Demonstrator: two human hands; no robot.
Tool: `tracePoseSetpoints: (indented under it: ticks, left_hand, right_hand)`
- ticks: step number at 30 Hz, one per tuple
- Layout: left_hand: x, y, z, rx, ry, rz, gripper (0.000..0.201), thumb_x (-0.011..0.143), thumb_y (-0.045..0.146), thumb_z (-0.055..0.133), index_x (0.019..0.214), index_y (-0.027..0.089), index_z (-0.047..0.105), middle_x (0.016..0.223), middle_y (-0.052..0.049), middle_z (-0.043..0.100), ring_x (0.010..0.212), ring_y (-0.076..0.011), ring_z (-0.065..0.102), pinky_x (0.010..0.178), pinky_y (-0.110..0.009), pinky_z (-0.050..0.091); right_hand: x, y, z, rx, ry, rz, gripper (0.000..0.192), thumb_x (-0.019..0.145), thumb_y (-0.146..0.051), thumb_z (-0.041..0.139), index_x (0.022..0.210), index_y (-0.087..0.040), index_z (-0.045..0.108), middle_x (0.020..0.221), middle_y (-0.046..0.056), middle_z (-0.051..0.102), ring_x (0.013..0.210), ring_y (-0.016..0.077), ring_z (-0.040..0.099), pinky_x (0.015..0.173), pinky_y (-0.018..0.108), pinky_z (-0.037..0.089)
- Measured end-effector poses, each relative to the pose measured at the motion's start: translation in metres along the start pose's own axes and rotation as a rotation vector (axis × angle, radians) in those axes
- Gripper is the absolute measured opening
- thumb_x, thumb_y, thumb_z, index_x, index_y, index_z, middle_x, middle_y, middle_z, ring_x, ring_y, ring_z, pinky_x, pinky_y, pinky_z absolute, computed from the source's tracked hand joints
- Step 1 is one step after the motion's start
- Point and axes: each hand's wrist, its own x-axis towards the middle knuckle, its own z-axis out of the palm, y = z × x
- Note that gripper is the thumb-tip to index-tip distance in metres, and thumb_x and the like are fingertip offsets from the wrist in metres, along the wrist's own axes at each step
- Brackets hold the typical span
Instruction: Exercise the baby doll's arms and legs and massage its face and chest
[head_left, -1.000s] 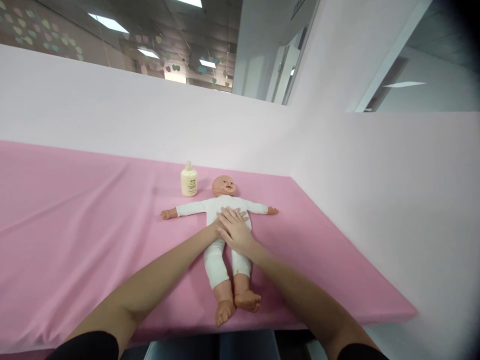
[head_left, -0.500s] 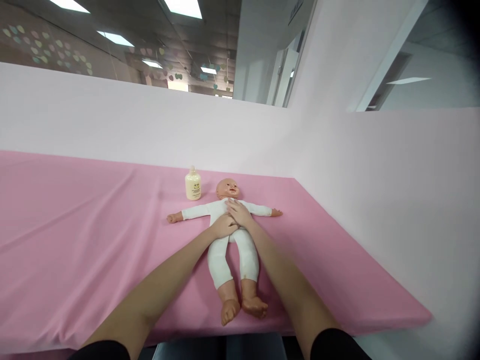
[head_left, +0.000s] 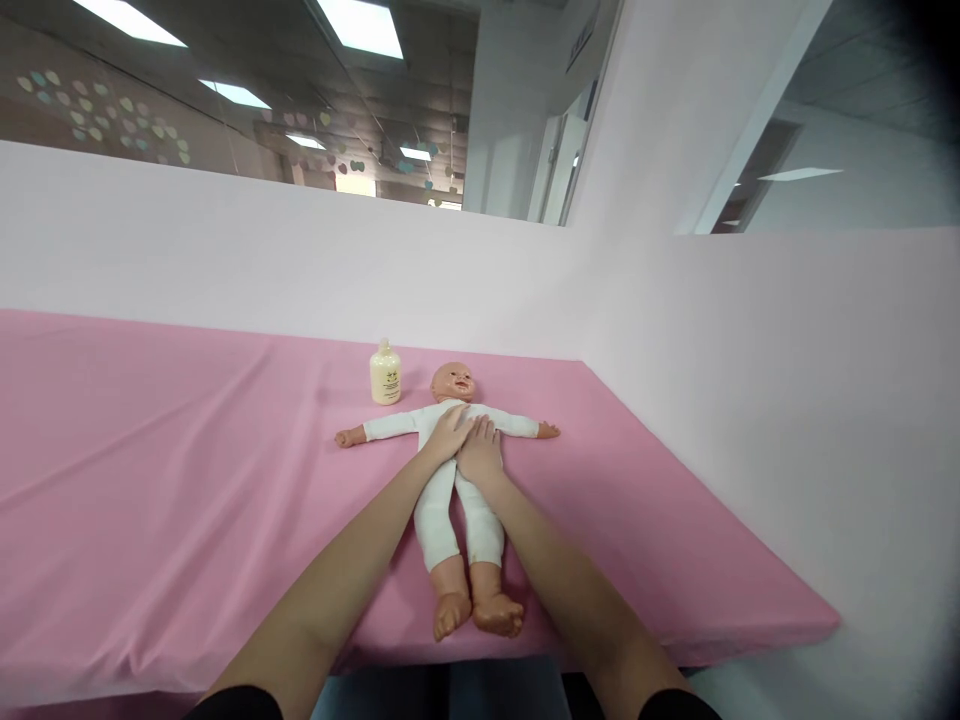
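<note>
The baby doll lies on its back in the middle of the table, which a pink cloth covers, with its arms spread out to both sides and its feet toward us, so its whole front is easy to reach. We rest our left hand and our right hand flat on its chest and belly, side by side and touching, the fingers stretched out and gripping nothing. A small cream bottle stands upright just beside the doll's head.
</note>
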Motion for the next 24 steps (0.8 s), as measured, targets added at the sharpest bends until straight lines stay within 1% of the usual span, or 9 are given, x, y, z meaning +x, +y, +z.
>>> tracePoseSetpoints:
  ticks: [3, 5, 9, 12, 15, 18, 20, 22, 24]
  left_hand:
    - [0.0, 0.006, -0.001, 0.242, -0.216, 0.046, 0.038, 0.089, 0.033, 0.051, 0.122, 0.021, 0.063, 0.149, -0.009, 0.041, 0.141, -0.0308, 0.028, 0.116, -0.048, 0.02]
    - [-0.001, 0.005, -0.003, 0.353, -0.296, 0.059, 0.038, 0.091, 0.035, 0.048, 0.124, 0.025, 0.063, 0.152, -0.004, 0.037, 0.143, -0.0315, 0.023, 0.117, -0.05, 0.018]
    - [0.0, -0.007, -0.002, 0.395, -0.235, 0.051, 0.043, 0.095, 0.034, 0.038, 0.133, 0.025, 0.055, 0.152, -0.002, 0.037, 0.144, -0.0249, 0.025, 0.117, -0.044, 0.022]
    - [0.001, -0.017, -0.002, 0.413, -0.161, -0.019, 0.048, 0.096, 0.034, 0.034, 0.141, 0.023, 0.046, 0.154, -0.006, 0.034, 0.145, -0.0256, 0.024, 0.116, -0.048, 0.022]
    - [0.0, -0.027, -0.006, 0.441, -0.102, -0.151, 0.054, 0.096, 0.041, 0.033, 0.146, 0.021, 0.036, 0.156, -0.009, 0.028, 0.145, -0.0297, 0.021, 0.115, -0.053, 0.022]
    - [-0.003, -0.036, -0.012, 0.448, -0.04, -0.345, 0.061, 0.096, 0.045, 0.03, 0.149, 0.015, 0.031, 0.156, -0.013, 0.027, 0.145, -0.0294, 0.022, 0.116, -0.048, 0.021]
    - [-0.005, -0.039, -0.015, 0.461, -0.017, -0.413, 0.063, 0.096, 0.043, 0.028, 0.148, 0.009, 0.03, 0.155, -0.015, 0.028, 0.145, -0.0279, 0.023, 0.118, -0.042, 0.021]
    - [-0.008, -0.039, -0.017, 0.501, -0.014, -0.391, 0.061, 0.097, 0.041, 0.028, 0.148, 0.008, 0.032, 0.155, -0.015, 0.029, 0.145, -0.028, 0.023, 0.118, -0.042, 0.021]
    - [-0.01, -0.036, -0.019, 0.55, -0.043, -0.304, 0.055, 0.097, 0.035, 0.028, 0.148, 0.015, 0.033, 0.154, -0.012, 0.031, 0.144, -0.0282, 0.024, 0.117, -0.047, 0.019]
  right_hand:
    - [-0.007, -0.007, -0.004, -0.016, -0.068, -0.225, 0.059, 0.087, -0.021, 0.049, 0.145, -0.014, 0.038, 0.152, 0.018, 0.033, 0.142, 0.0364, 0.027, 0.115, 0.061, 0.016]
    - [-0.009, -0.004, -0.008, -0.017, -0.088, -0.334, 0.056, 0.086, -0.021, 0.051, 0.142, -0.022, 0.044, 0.148, 0.012, 0.042, 0.139, 0.0333, 0.033, 0.116, 0.059, 0.015]
    - [-0.007, 0.009, -0.014, 0.032, -0.094, -0.476, 0.049, 0.089, -0.022, 0.046, 0.138, -0.014, 0.048, 0.142, 0.014, 0.049, 0.136, 0.0281, 0.039, 0.118, 0.051, 0.018]
    - [-0.009, 0.013, -0.015, 0.073, -0.143, -0.465, 0.046, 0.093, -0.021, 0.038, 0.138, -0.011, 0.048, 0.144, 0.014, 0.048, 0.139, 0.0233, 0.036, 0.118, 0.046, 0.019]
    - [-0.016, 0.008, -0.015, 0.066, -0.161, -0.343, 0.05, 0.097, -0.025, 0.031, 0.143, -0.01, 0.039, 0.151, 0.015, 0.036, 0.144, 0.0222, 0.027, 0.118, 0.045, 0.019]
    - [-0.024, 0.005, -0.016, 0.031, -0.14, -0.158, 0.057, 0.097, -0.029, 0.027, 0.147, -0.002, 0.029, 0.156, 0.018, 0.023, 0.146, 0.0253, 0.02, 0.119, 0.043, 0.018]
    - [-0.025, 0.005, -0.018, 0.003, -0.127, -0.081, 0.061, 0.097, -0.032, 0.029, 0.147, 0.002, 0.026, 0.156, 0.021, 0.02, 0.146, 0.0279, 0.019, 0.119, 0.043, 0.017]
    - [-0.02, 0.007, -0.021, -0.02, -0.125, -0.095, 0.061, 0.096, -0.033, 0.031, 0.148, -0.002, 0.026, 0.156, 0.019, 0.02, 0.146, 0.0294, 0.018, 0.118, 0.046, 0.016]
    - [-0.01, 0.009, -0.023, -0.02, -0.166, -0.233, 0.056, 0.097, -0.033, 0.03, 0.149, -0.013, 0.028, 0.158, 0.011, 0.02, 0.147, 0.0278, 0.017, 0.118, 0.047, 0.014]
